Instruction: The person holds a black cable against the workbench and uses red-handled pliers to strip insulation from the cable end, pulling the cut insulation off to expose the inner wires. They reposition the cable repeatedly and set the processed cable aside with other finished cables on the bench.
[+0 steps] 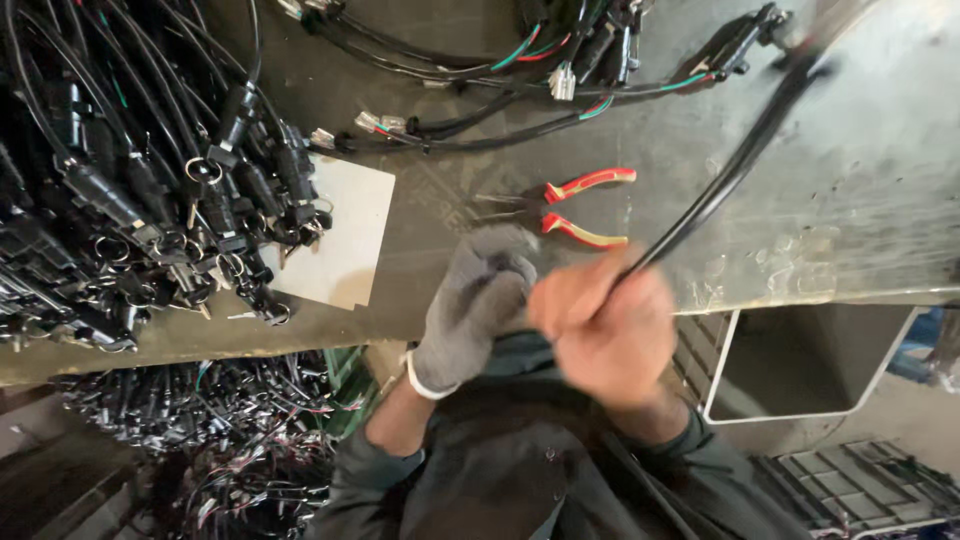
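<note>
My left hand [470,305], in a grey knit glove, is closed in a fist at the near edge of the metal workbench [860,190]. Beside it my bare right hand [605,325] grips a black cable [735,165] that runs up and to the right across the bench, blurred by motion. The two hands touch, and whether the gloved fist holds the cable's end is hidden. Just beyond the hands lie red-and-yellow-handled pliers [570,207] flat on the bench.
A big heap of black connector harnesses [140,190] fills the bench's left side, partly over a white card [345,235]. More wired harnesses [520,70] lie at the far edge. Below the bench are a pile of harnesses [220,440] and a white-rimmed bin [810,360].
</note>
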